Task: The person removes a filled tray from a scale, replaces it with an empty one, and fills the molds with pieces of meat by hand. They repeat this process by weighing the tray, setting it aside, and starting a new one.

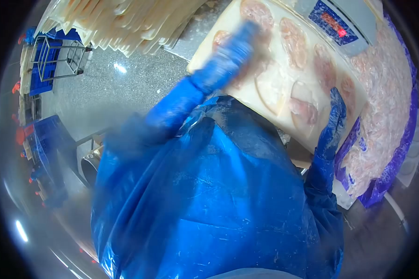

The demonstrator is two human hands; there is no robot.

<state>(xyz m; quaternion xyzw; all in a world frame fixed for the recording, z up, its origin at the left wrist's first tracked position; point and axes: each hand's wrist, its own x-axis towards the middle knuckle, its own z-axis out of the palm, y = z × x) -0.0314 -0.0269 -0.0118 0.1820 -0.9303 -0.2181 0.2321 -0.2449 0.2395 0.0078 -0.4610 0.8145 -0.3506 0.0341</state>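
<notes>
looking down, head view: white tray (267,93) of pale meat fillets (293,43) tilted before blue apron (209,195). left hand (233,50), blue-gloved, blurred, over tray's far fillets; grip cannot tell. right hand (334,122) clasps tray's near edge, fingers curled. lined bag of raw meat (387,107) just beside tray. empty tray stack (121,23) beyond.

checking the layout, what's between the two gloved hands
Head view: the white tray with pale meat pieces lies between left hand and right hand.
</notes>
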